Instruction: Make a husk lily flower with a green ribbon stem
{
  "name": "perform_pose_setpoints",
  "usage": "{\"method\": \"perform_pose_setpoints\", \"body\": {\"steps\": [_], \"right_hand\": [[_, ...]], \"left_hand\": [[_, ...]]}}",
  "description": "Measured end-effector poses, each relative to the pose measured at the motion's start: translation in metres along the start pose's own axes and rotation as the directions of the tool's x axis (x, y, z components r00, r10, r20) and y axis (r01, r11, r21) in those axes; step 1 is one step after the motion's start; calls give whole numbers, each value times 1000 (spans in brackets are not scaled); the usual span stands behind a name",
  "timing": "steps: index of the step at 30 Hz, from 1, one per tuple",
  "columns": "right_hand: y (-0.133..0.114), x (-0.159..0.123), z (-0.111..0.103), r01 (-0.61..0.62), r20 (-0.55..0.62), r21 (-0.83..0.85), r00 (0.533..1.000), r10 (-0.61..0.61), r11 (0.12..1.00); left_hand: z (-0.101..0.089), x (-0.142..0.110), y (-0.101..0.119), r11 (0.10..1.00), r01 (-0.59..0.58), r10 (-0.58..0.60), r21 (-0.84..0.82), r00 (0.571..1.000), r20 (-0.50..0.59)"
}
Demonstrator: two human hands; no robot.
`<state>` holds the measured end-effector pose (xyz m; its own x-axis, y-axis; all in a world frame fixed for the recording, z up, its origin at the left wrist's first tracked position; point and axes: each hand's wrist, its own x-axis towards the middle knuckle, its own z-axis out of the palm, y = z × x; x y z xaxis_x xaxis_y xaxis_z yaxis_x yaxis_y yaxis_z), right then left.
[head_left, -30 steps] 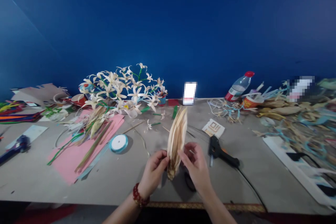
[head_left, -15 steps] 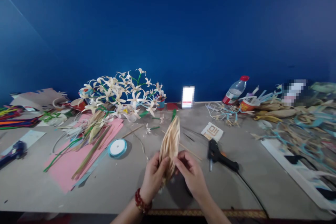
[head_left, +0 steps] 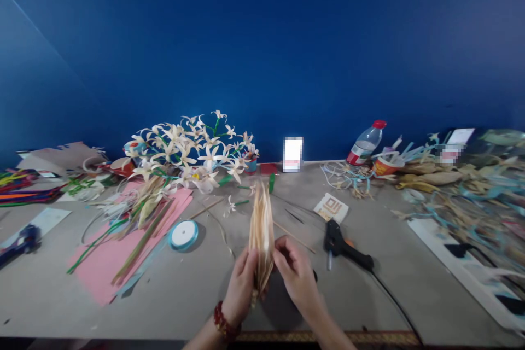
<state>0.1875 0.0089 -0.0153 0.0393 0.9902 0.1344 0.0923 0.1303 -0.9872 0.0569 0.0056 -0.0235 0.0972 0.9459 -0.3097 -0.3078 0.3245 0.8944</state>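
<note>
Upright over the table stands a dried corn husk (head_left: 262,224), pale tan with long ridges and a gathered lower end. My left hand (head_left: 241,287), a red bead bracelet at its wrist, is closed around the husk's lower left side with the thumb on its face. At the right edge my right hand (head_left: 297,273) pinches the husk between thumb and bent fingers. To the right lies a black hot glue gun (head_left: 344,246) with its cord. A thin stick (head_left: 295,238) rests on the table behind the right hand.
White husk flowers (head_left: 184,147) on green stems stand at the back. Left are a ribbon spool (head_left: 182,235), pink paper (head_left: 96,268) and another glue gun (head_left: 24,240). On the right are a power strip (head_left: 459,273), a plastic bottle (head_left: 366,144) and loose husks (head_left: 435,175).
The husk has turned in my hands, from a broad, right-leaning shape to a narrower, more upright one. Both hands keep hold of it. The view has tipped slightly up.
</note>
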Motion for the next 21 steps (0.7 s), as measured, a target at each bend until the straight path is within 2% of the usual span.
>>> {"method": "perform_pose_setpoints", "body": {"steps": [3,5,7,10,12,14,16,19,21], "right_hand": [[1,-2,0,22,-9,-39,1000,-23,999],[0,-3,0,19,-21,-27,1000,-20,999],[-3,-4,-1,-15,-18,35,1000,16,999],[-7,-3,-3,-84,-17,160,996,88,984],[-11,-1,-4,-119,-27,218,991,128,969],[-13,-1,-4,-143,-24,247,988,154,958],[-15,-2,-5,-148,-5,227,988,153,963],[-14,-4,-7,-81,-4,57,997,82,995],[-11,-5,-9,-20,-23,-82,1000,18,996]], "left_hand": [[0,1,2,997,-64,59,45,992,109],[1,2,4,997,-56,49,52,992,114],[0,2,6,999,2,-4,36,998,61],[-2,1,6,997,79,-79,-8,992,-95],[-3,1,4,997,77,-74,11,982,-172],[-5,0,2,997,30,-15,76,981,-191],[-7,0,0,986,-57,83,159,984,-158],[-8,0,0,939,-212,247,272,964,-100],[-7,-1,2,921,-252,286,298,955,-75]]}}
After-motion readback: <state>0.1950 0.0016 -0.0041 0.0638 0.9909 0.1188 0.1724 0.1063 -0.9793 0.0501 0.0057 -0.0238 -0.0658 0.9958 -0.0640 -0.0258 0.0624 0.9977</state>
